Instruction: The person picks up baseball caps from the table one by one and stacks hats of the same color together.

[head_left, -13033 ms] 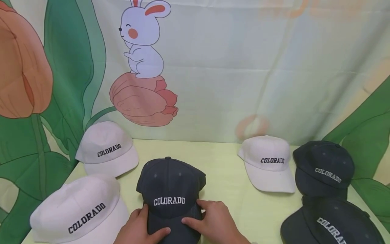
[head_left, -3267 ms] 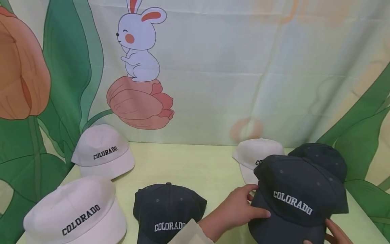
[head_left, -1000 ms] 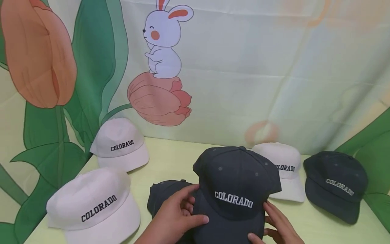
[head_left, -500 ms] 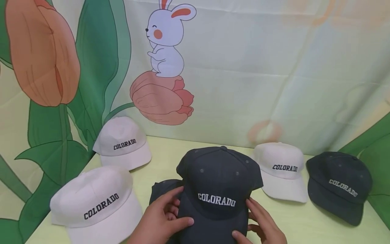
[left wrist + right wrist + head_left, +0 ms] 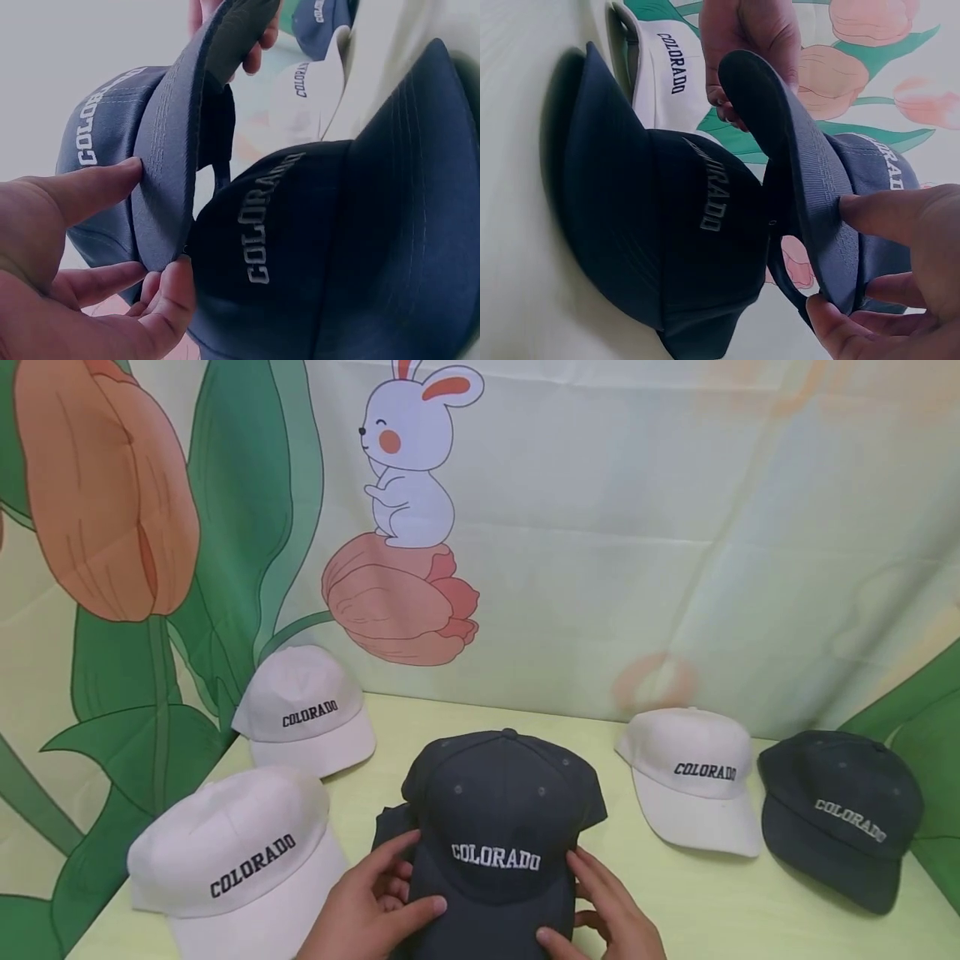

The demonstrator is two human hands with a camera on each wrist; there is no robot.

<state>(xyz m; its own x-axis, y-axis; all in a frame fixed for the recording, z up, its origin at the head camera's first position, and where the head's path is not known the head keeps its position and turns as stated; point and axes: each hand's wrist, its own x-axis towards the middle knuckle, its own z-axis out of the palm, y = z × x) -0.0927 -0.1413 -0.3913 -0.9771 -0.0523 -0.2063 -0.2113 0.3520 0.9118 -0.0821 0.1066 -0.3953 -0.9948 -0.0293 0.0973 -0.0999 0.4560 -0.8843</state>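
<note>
A printed fabric backdrop (image 5: 585,543) forms the rear boundary of the work area. A pale yellow-green worktop (image 5: 712,910) extends forward from it and carries the caps.

The held dark cap (image 5: 510,802) is at the front centre of the worktop, crown to the rear and brim toward the person. It is raised above the lower dark cap (image 5: 392,827), which is mostly hidden in the head view. Both wrist views show the lower dark cap's crown directly under the rear opening of the held dark cap; whether the two touch cannot be determined.

At left, the front white cap (image 5: 232,843) is positioned near the rear white cap (image 5: 303,702). At right, another white cap (image 5: 693,777) sits just beside a side dark cap (image 5: 840,818).

The left hand (image 5: 363,906) grips the left brim edge of the held dark cap: thumb on the upper face, fingers curled below the edge. The right hand (image 5: 618,906) grips the right brim edge in the same manner.

White lettering (image 5: 495,857) reading COLORADO spans the front of the held dark cap. A top button (image 5: 508,733) marks the crown's peak. Small eyelets (image 5: 458,789) are set in the front panels above the lettering.
</note>
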